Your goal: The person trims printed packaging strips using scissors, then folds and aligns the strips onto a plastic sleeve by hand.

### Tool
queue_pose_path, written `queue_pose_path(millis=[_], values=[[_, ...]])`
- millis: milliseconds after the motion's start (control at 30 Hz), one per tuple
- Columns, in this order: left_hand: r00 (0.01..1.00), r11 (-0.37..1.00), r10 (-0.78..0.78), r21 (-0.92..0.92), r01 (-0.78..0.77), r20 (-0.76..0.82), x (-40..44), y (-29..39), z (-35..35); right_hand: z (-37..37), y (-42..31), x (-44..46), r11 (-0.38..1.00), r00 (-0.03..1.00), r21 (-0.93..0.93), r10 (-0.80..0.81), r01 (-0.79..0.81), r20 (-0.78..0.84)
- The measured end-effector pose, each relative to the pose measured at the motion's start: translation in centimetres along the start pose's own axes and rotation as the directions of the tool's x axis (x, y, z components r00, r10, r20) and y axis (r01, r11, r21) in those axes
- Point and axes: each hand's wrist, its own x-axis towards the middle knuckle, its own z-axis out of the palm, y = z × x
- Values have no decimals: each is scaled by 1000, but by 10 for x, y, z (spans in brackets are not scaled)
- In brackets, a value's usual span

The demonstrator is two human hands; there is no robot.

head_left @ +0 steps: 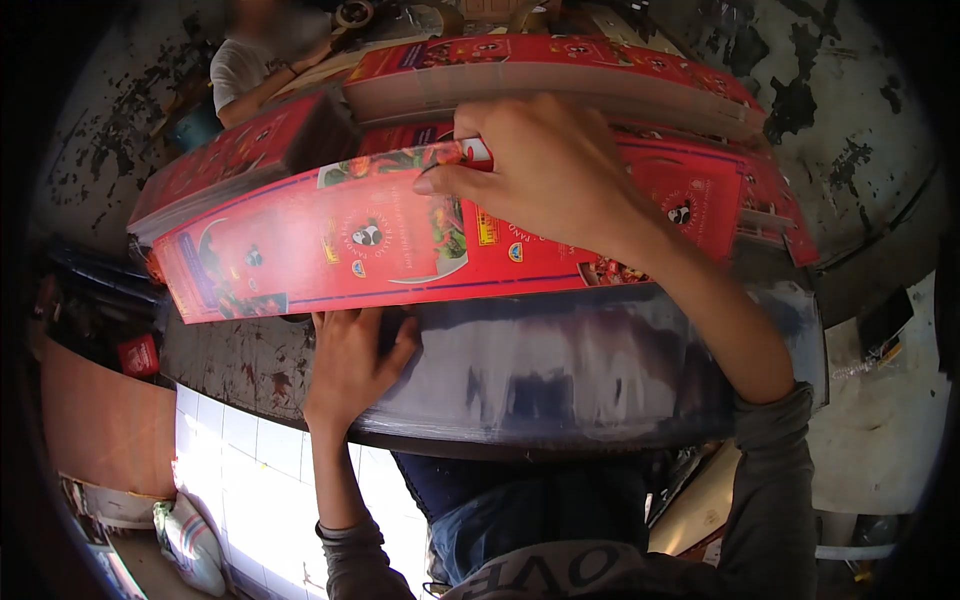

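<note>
My right hand pinches the top edge of a long red printed cardboard sheet between thumb and fingers. The sheet carries panda logos and pictures of food, and it stands tilted with its printed face toward me. My left hand lies palm down below the sheet's lower edge, thumb spread, at the left end of a glossy stack of clear plastic film. The sheet hides the left fingertips.
Behind the sheet are a left stack of red printed cardboard and a long back stack. Across the table a person in a white shirt is at work. A dark worn tabletop shows at left; a white sack stands on the floor.
</note>
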Motion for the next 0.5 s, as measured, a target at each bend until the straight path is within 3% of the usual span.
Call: queue_pose_path(millis=[67,200,267,500], values=[[994,997,-62,-41,66,85,0,0,-2,4,2,1,999,1000,35,-4,4,-2],[996,995,-89,-35,90,23,0,4,0,9,5,-1,999,1000,23,-28,28,6],[993,995,-94,-39,97,66,3,7,-2,6,7,-2,993,995,102,41,-50,92],[998,998,-44,-50,47,48,0,-1,0,7,7,-1,987,988,131,78,-96,135]])
